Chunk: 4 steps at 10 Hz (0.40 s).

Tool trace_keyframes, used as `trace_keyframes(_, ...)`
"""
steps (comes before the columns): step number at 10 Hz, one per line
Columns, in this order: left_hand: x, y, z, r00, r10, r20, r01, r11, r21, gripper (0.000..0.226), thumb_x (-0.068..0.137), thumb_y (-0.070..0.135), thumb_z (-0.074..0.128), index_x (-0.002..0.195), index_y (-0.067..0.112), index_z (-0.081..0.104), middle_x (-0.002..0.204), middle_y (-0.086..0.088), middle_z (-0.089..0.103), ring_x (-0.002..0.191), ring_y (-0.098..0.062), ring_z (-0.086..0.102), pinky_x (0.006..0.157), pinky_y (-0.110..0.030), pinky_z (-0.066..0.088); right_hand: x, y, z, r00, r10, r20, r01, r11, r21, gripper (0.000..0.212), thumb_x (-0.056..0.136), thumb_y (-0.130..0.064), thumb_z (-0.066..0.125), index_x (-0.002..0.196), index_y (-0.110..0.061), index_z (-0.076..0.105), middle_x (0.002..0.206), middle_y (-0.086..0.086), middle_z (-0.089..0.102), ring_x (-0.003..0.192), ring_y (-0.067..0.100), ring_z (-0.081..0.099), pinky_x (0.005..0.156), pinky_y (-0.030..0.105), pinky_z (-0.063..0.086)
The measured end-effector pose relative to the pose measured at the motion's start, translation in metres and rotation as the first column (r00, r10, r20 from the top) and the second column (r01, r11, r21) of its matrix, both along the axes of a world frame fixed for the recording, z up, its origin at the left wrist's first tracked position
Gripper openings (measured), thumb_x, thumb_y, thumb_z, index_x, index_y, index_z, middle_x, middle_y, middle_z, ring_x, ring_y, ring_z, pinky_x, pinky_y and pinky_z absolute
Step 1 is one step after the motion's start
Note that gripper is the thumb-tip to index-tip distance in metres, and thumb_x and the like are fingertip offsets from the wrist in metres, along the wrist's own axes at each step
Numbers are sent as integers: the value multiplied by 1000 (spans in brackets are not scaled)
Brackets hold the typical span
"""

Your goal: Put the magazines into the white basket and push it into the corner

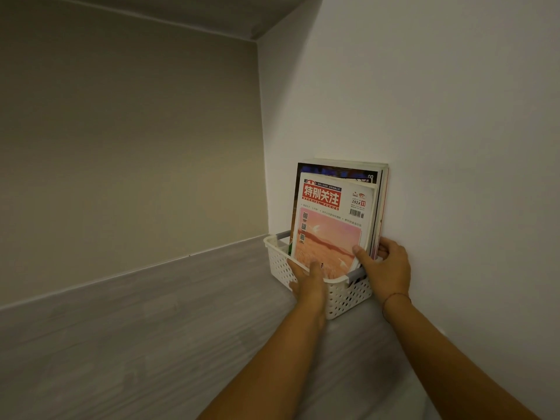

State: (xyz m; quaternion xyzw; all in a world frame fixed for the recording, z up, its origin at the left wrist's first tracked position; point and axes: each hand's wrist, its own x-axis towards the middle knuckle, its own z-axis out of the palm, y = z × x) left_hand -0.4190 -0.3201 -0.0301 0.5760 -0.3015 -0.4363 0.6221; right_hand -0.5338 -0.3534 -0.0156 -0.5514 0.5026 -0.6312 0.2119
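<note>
basket (342, 295): perforated white plastic | magazines (330, 225): glossy paper | floor (151, 344): matt grey wood-grain

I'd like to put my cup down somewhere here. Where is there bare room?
The grey floor is bare from the beige wall right up to the basket. It is crowded only in the corner: the basket, full of magazines, sits against the white wall, with the left hand and right hand on it.
</note>
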Motion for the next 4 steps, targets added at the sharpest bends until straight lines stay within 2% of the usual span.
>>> trace_keyframes(1,4,3,2,999,-43,0,43,999,-8,62,97,43,38,150,41,5,156,-9,22,139,-32,31,113,-51,29,-2,3,0,999,40,-26,-39,999,14,59,76,-29,74,126,-8,51,124,13,52,105,17,49,89,29,42)
trace_keyframes(2,8,13,3,991,-131,14,131,991,-5,64,98,46,37,150,40,1,157,-5,22,140,-29,30,114,-48,28,-2,8,0,995,102,-16,-101,994,49,62,78,-28,71,132,-8,47,130,13,50,119,26,50,99,36,42)
trace_keyframes(3,22,37,11,977,-212,28,212,977,-23,61,98,44,38,152,30,11,154,-1,30,137,-23,36,111,-38,33,6,25,4,995,104,5,-104,992,77,66,82,-28,68,138,-8,39,139,13,41,126,28,43,102,37,37)
trace_keyframes(4,43,78,-4,968,-217,129,207,974,88,57,98,36,44,150,21,25,153,3,31,137,-19,35,107,-29,33,20,57,-3,995,100,30,-101,995,11,57,83,-23,66,134,-10,44,137,11,43,123,26,45,101,41,42)
